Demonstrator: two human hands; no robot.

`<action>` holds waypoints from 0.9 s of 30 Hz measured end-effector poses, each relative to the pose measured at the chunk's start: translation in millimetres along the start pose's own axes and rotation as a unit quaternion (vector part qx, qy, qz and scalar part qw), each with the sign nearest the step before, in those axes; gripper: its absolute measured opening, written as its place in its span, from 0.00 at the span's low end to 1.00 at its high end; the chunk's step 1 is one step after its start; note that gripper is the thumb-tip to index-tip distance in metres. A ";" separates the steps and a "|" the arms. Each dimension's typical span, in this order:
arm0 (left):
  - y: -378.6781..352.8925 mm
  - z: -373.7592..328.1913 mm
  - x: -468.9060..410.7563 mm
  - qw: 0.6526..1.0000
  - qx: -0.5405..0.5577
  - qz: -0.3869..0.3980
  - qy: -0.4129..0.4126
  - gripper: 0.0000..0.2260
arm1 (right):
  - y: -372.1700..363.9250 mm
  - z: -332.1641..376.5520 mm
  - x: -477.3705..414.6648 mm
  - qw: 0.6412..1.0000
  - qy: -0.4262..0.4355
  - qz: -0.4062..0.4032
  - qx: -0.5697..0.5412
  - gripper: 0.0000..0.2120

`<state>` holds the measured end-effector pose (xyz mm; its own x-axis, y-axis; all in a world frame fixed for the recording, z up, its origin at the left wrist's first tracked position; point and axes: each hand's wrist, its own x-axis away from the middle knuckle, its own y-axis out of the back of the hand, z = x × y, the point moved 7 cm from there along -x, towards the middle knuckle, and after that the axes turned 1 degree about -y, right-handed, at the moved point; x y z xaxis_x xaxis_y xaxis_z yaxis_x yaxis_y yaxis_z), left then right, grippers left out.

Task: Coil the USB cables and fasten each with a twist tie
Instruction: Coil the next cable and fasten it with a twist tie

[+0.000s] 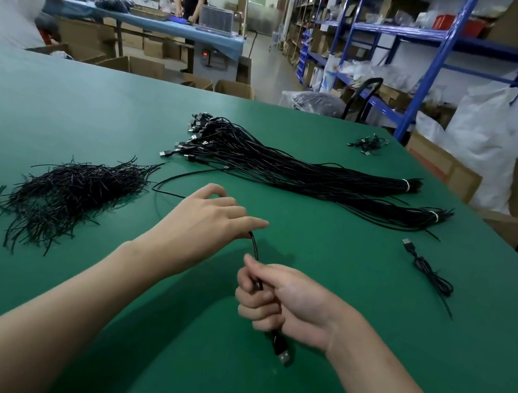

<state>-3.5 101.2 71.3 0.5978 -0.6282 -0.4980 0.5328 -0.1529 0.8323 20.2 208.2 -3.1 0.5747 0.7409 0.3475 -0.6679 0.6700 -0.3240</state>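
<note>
Here right hand (283,304) fists the cable (255,247); left hand (208,218) pinches it, forearm outstretched.

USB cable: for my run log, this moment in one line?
right hand: grips USB cable | left hand: pinches it | coil: not started

I count one cable (255,247) in my two hands, the left hand (208,218) and the right hand (280,300). Beyond them are two tied bundles (291,164) (386,212), one pile of ties (71,194), one coiled cable (433,279) and one small heap (369,143) of cables.
</note>
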 end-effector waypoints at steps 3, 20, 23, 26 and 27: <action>-3.3 2.5 -1.4 0.999 0.031 0.003 0.029 0.14 | 3.1 1.6 -0.2 0.999 0.013 -0.021 -0.031 0.19; -5.5 -35.1 10.5 0.964 0.232 -0.005 0.130 0.11 | 36.2 90.9 15.7 0.902 0.343 -0.261 0.008 0.14; 15.6 -35.5 4.8 0.970 0.217 -0.027 0.109 0.11 | 29.1 88.4 17.1 0.840 0.348 -0.341 0.240 0.14; 39.6 -27.5 -1.5 0.973 0.197 -0.080 0.090 0.09 | 20.6 80.4 16.9 0.801 0.328 -0.330 0.377 0.13; 44.5 -23.4 -3.2 0.972 0.199 -0.086 0.089 0.08 | 19.4 78.1 17.3 0.798 0.318 -0.321 0.398 0.14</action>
<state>32.3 114.3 104.3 0.6332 -0.4300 -0.6436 0.3818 -0.5497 0.7430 -19.8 230.4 65.3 0.8744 0.2985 -0.3826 -0.0818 0.8678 0.4901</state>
